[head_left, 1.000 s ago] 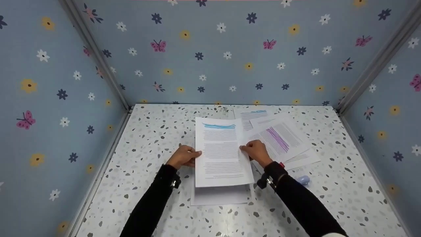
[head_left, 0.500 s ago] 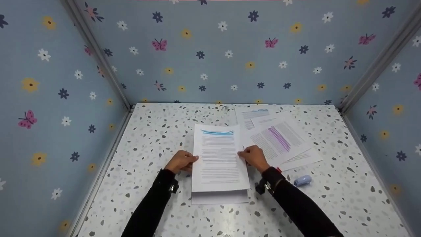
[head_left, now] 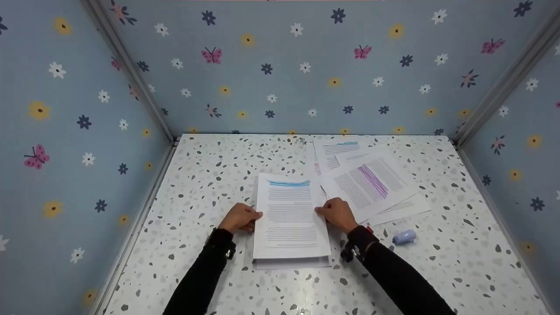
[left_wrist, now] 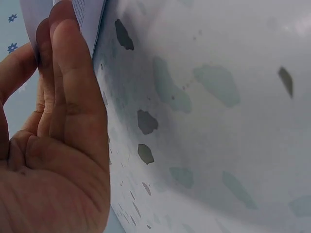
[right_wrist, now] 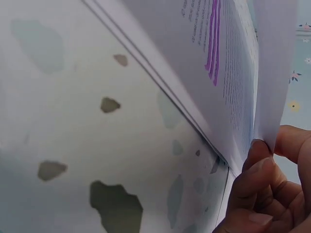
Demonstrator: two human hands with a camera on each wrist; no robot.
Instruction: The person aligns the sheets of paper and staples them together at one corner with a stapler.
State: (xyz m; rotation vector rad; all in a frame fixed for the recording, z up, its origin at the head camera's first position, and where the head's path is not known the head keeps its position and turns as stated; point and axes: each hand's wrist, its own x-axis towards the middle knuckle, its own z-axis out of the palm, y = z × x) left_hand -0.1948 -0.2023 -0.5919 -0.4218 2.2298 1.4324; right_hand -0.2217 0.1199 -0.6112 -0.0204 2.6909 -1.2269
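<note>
A printed sheet of paper with blue highlighter strokes across its top lies between my two hands, slightly above another sheet whose lower edge shows beneath. My left hand pinches its left edge, thumb on top and fingers behind. In the left wrist view the fingers meet the paper at the upper left. On the opposite edge my right hand pinches the sheet between thumb and fingers, as the right wrist view shows with the raised sheet. How many sheets lie below is hidden.
Several loose sheets overlap at the back right, one with purple highlighter lines and one with blue marking. A light purple highlighter lies right of my right forearm. Flower-patterned walls enclose the speckled table.
Both hands have brought the blue-marked sheet toward me and lower, so less of the sheet beneath shows. The grip on both edges stays the same.
</note>
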